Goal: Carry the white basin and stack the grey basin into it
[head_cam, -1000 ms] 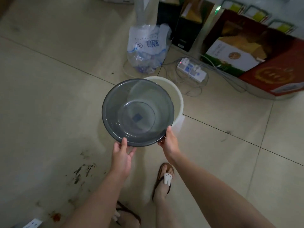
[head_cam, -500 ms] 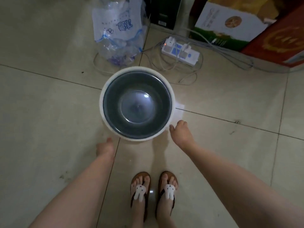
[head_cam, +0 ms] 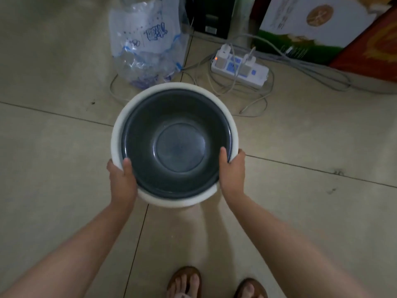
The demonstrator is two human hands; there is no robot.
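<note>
Your left hand clamps the near-left rim of the round white plastic basin, thumb hooked over onto the round translucent grey plastic basin nested inside it. Your right hand grips the near-right rim the same way. Both basins face mouth-up, round with no long axis, held above the beige tiled floor. Beyond them lie a clear plastic bag and a white power strip.
</note>
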